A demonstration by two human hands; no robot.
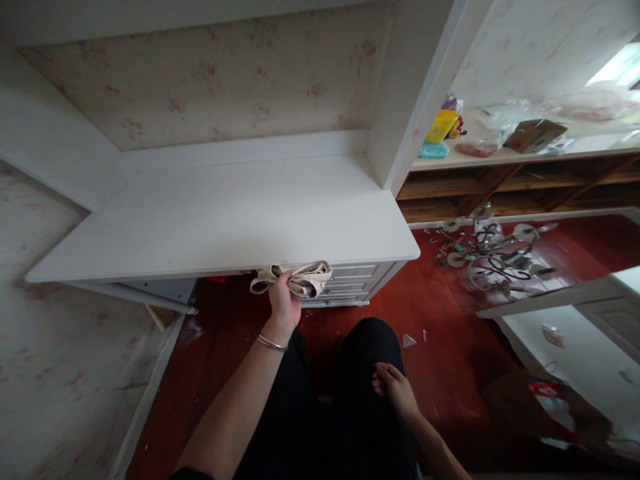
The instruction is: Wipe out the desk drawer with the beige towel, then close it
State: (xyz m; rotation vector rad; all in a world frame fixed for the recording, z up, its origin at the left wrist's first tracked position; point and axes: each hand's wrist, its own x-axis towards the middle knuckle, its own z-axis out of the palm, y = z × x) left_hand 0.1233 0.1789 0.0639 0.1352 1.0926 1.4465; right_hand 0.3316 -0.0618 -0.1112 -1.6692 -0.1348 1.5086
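My left hand (283, 300) is closed around a crumpled beige cloth (300, 278), pressing it against the front edge of a white desk top (220, 220). A thin metal bracelet circles that wrist. My right hand (393, 385) hangs low beside my leg in black trousers, fingers loosely curled, nothing visible in it. Small white drawers (353, 283) sit under the desk's right end, just right of the cloth.
Floral wallpaper backs the desk. To the right a white shelf (500, 157) carries a yellow container, plastic bags and a cardboard box. A metal chandelier (493, 253) lies on the red wood floor. A white cabinet (575, 327) stands at right.
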